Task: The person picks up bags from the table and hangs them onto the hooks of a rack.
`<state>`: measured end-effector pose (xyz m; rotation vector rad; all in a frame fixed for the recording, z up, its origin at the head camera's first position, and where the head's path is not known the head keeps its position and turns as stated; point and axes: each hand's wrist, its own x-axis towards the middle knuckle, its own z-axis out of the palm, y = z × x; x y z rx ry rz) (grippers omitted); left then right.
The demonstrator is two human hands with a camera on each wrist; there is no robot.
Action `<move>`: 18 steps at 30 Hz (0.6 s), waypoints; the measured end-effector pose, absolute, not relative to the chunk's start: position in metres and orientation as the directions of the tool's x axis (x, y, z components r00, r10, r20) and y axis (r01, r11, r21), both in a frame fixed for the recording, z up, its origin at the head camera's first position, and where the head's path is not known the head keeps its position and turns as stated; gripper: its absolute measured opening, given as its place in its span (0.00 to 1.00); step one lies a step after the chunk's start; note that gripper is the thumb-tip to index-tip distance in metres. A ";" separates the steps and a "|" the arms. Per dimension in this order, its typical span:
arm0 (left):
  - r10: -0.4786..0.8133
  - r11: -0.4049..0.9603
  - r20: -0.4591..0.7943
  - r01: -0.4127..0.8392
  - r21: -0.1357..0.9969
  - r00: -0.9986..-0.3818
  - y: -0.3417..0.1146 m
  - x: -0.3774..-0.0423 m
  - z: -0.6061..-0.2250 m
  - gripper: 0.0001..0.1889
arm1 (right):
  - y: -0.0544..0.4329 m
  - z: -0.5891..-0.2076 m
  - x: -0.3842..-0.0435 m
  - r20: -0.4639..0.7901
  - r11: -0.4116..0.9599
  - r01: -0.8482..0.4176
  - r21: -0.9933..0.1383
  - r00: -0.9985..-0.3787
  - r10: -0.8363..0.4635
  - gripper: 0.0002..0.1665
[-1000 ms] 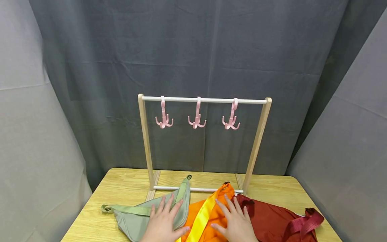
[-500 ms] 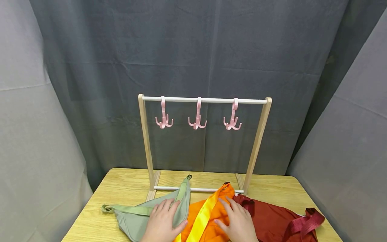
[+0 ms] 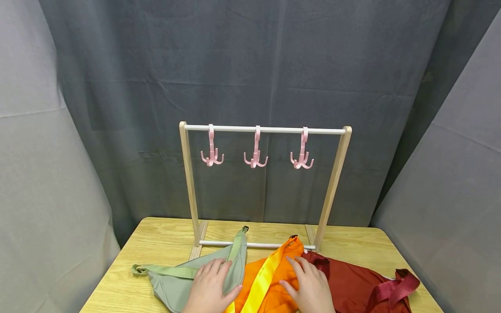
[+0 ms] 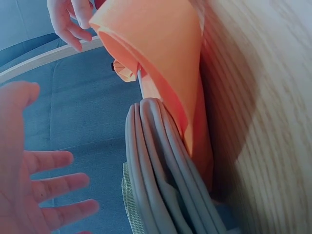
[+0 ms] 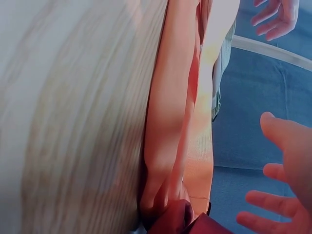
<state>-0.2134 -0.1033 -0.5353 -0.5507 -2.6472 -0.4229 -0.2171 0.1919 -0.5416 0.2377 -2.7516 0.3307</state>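
My left hand hovers over a sage green sling bag, fingers slightly bent and apart. In the left wrist view a gap shows between those fingers and the bag's folded edge. Nothing is held by my right hand, which hangs over the right part of an orange bag, close to a dark red bag. The right wrist view also shows that hand apart from the fabric. A yellow strap crosses the orange bag between the hands. All the bags lie flat, side by side.
Behind the bags stands a wooden rack with a white top bar. Three pink hooks hang from it, bearing nothing. The wooden table has rounded back corners; grey curtains enclose it.
Both hands' spread fingers have relaxed and bent a little, drawing slightly back. The right pink hook has shifted slightly. The bags look the same.
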 end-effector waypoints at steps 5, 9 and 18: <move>0.315 0.874 0.428 0.435 0.218 -0.847 -0.104 -0.214 -0.535 0.34 | 0.190 -0.541 -0.216 0.413 0.960 -0.212 -0.183 -0.903 -0.121 0.38; 0.315 0.873 0.424 0.434 0.222 -0.849 -0.105 -0.214 -0.534 0.34 | 0.190 -0.542 -0.216 0.445 0.958 -0.225 -0.176 -0.886 -0.126 0.37; 0.306 0.870 0.438 0.435 0.232 -0.846 -0.104 -0.211 -0.533 0.27 | 0.189 -0.543 -0.215 0.482 0.955 -0.241 -0.174 -0.866 -0.131 0.35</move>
